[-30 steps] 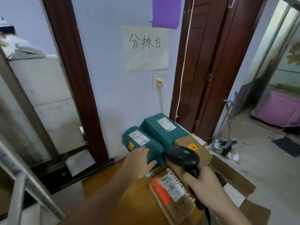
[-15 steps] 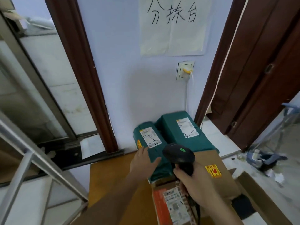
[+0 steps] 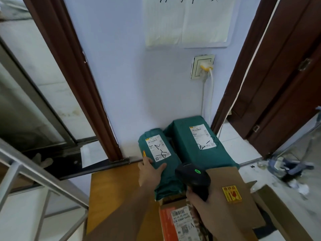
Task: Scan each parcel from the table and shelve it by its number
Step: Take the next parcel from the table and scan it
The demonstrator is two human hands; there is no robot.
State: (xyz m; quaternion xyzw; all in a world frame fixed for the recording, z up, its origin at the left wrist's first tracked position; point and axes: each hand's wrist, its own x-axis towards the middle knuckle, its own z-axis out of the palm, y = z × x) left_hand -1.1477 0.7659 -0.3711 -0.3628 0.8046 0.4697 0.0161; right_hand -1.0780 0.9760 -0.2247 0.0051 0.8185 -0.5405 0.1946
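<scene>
Scanning step in hand: left hand is gripping the smaller green parcel lying on the desk; right hand is clutching the scanner. Next move calls for aiming at its label

left hand grips small green parcel | right hand holds scanner | wooden table

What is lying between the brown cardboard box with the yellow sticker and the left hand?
In the head view, the near end of the smaller green parcel and the black scanner, gripped by the right hand, lie between the cardboard box and the left hand.
</scene>
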